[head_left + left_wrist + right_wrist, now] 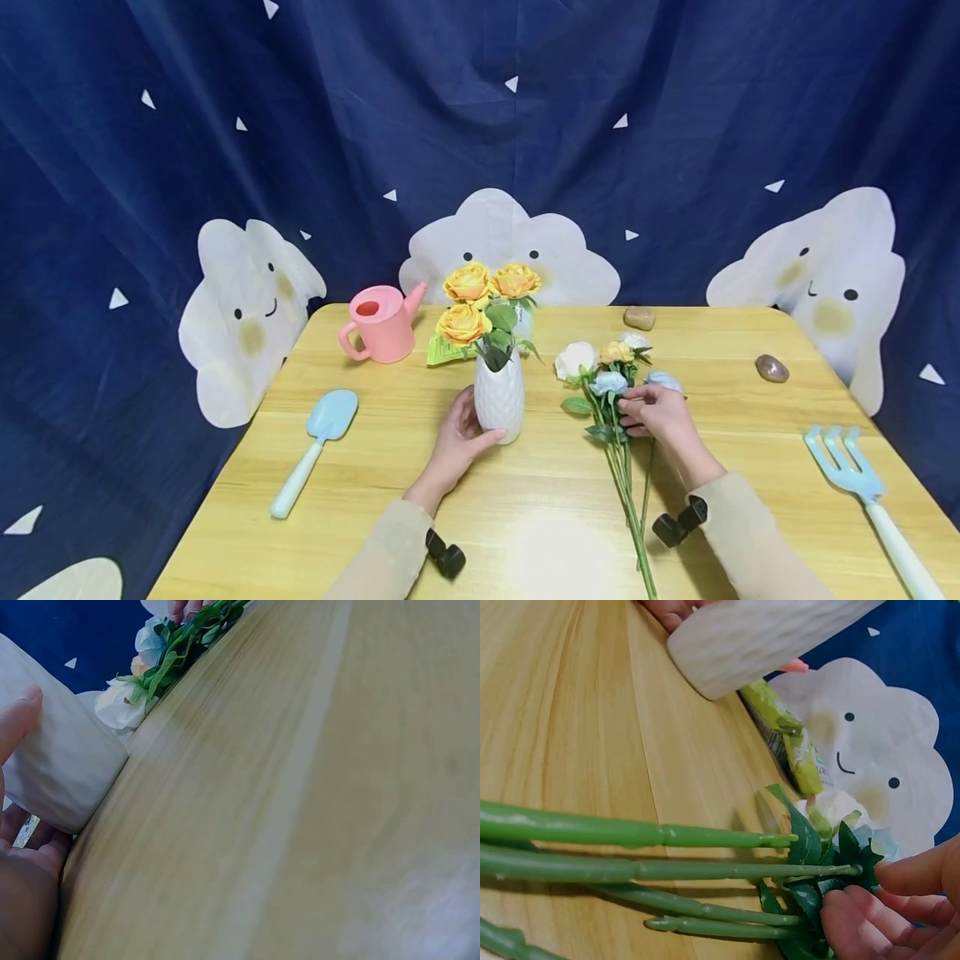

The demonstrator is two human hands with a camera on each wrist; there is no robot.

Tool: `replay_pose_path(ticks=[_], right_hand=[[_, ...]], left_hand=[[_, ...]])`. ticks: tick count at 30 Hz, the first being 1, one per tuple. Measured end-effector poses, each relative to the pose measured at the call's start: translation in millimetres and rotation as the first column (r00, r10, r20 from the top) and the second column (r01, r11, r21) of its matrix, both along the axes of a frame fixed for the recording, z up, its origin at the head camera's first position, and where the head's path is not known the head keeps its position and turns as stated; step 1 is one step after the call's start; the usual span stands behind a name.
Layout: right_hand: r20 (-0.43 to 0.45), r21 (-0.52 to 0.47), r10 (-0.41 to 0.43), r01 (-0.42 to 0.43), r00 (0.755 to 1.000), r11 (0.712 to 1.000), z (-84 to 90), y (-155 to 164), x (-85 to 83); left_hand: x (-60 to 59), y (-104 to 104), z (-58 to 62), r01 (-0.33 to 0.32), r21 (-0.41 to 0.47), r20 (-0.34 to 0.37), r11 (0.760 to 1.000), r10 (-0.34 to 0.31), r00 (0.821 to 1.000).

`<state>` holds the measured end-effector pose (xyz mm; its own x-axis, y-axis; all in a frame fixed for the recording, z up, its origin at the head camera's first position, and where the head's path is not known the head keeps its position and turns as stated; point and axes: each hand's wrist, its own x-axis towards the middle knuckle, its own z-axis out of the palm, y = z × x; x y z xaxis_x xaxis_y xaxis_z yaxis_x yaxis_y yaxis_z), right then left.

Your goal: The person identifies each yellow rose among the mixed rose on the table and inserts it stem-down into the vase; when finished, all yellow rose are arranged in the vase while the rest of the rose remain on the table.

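A white textured vase (500, 402) stands upright on the table with several yellow roses (463, 323) and green leaves in it. My left hand (456, 442) holds its lower part, thumb across the front; the left wrist view shows the thumb on the vase (64, 750). To the right lies a bunch of loose artificial flowers, with a white rose (577, 361), a peach rose (617, 352) and blue roses, stems (630, 868) toward me. My right hand (657, 414) pinches a blue rose (608, 383) just under its bloom, among dark leaves; its fingertips are partly hidden.
A pink watering can (382, 325) and a green packet (447, 350) stand behind the vase, left. A blue trowel (322, 446) lies at left, a blue hand fork (862, 483) at right. Two stones (772, 368) lie toward the back right. A dark blue curtain (480, 108) hangs behind the table.
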<state>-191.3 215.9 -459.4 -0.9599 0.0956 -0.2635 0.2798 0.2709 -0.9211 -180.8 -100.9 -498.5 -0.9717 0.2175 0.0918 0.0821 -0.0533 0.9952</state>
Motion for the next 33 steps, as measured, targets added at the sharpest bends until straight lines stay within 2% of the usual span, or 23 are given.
replay_pose_path(ticks=[14, 33], right_hand=[[0.028, -0.05, -0.036, 0.037, 0.999, 0.998, -7.0, 1, -3.5], [0.072, 0.051, -0.023, 0.02, 0.997, 0.999, -5.6, 4, -14.4]], left_hand=[[-0.8, 0, -0.6, 0.003, -0.005, -0.001, 1.0, -0.003, 1.0], [-0.9, 0, -0.8, 0.005, -0.01, 0.01, 1.0, -0.005, 1.0]])
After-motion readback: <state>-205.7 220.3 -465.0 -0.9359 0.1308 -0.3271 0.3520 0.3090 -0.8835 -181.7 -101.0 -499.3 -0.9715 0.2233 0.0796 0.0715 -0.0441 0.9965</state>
